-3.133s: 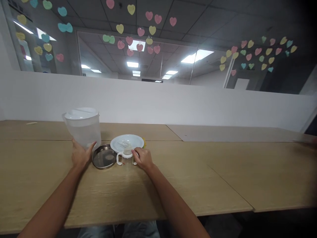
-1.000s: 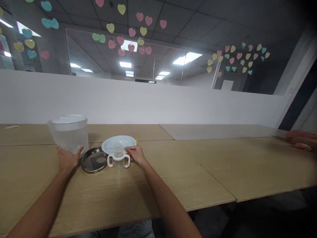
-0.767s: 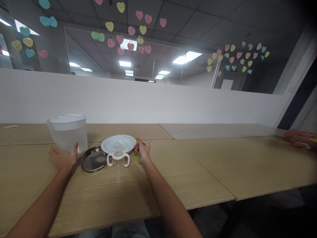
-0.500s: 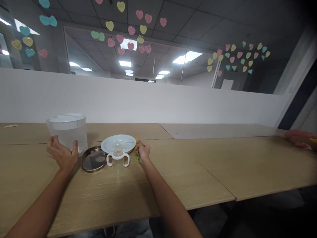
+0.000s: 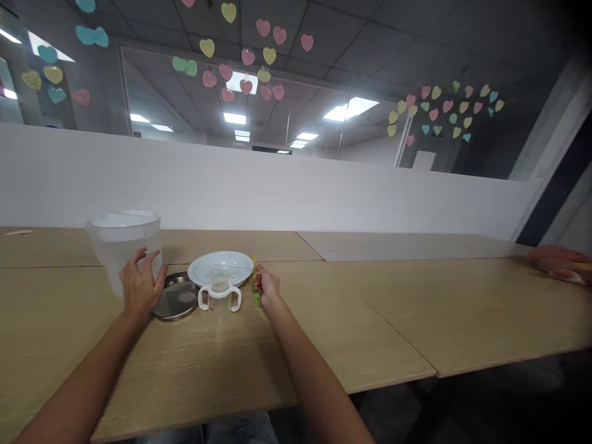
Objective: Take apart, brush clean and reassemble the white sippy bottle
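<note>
My left hand (image 5: 139, 287) is open, its fingers spread in front of a translucent plastic pitcher (image 5: 113, 246) and close to the rim of a round metal pan (image 5: 178, 297). Whether it touches either one, I cannot tell. My right hand (image 5: 268, 282) is closed around a thin rod (image 5: 235, 267) that reaches left over a white plate (image 5: 198, 266). Beside its fingers is a narrow yellow-green thing (image 5: 257, 298), partly hidden, of a kind I cannot make out. Between the hands, a clear bottle with white twin handles (image 5: 220, 293) stands in front of the plate.
The wooden table (image 5: 324, 333) runs wide to the right, with seams between its boards. Behind it rises a low white wall (image 5: 277, 191) with glass above. A blurred reddish thing (image 5: 557, 258) is at the far right edge. A small flat piece (image 5: 18, 232) lies far left.
My left hand has moved right, from the pitcher's left front to its right side near the metal pan. My right hand stays almost in place with the thin rod.
</note>
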